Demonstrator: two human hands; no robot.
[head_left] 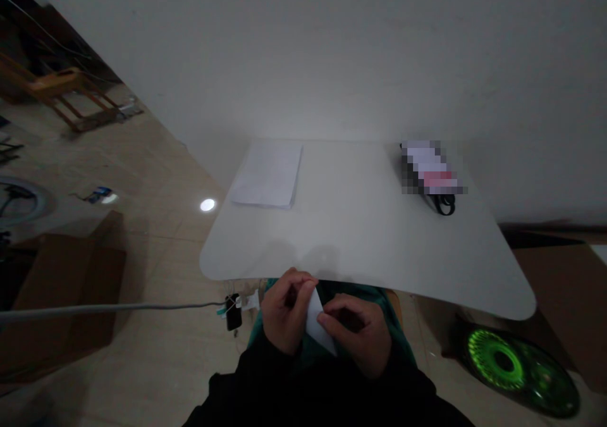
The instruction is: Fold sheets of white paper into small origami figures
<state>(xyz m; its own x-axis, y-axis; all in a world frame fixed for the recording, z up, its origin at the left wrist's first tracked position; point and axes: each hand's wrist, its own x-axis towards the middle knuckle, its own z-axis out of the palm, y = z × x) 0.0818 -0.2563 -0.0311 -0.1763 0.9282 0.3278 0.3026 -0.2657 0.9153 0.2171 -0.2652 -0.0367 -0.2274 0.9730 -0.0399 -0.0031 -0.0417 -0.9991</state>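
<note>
White paper (pixel 318 327), a small folded-looking piece, is held over the person's lap, just in front of the near edge of the table (pixel 351 231). The left hand (pixel 288 313) pinches its upper end between thumb and fingers; the right hand (pixel 361 333) pinches its right edge, both sets of fingers curled and hiding part of it. Dark green cloth (pixel 402 329) shows beneath.

On the table, a stack of white sheets (pixel 268 174) lies at the far left, and a blurred-out item (pixel 429 164) with a black loop (pixel 446 205) at the far right, both well apart from the hands. A grey cable (pixel 118 310) runs in from the left to a small black device (pixel 233 312) below the table edge. A brown box (pixel 71 281) stands left; a green-lit object (pixel 496 358) sits right.
</note>
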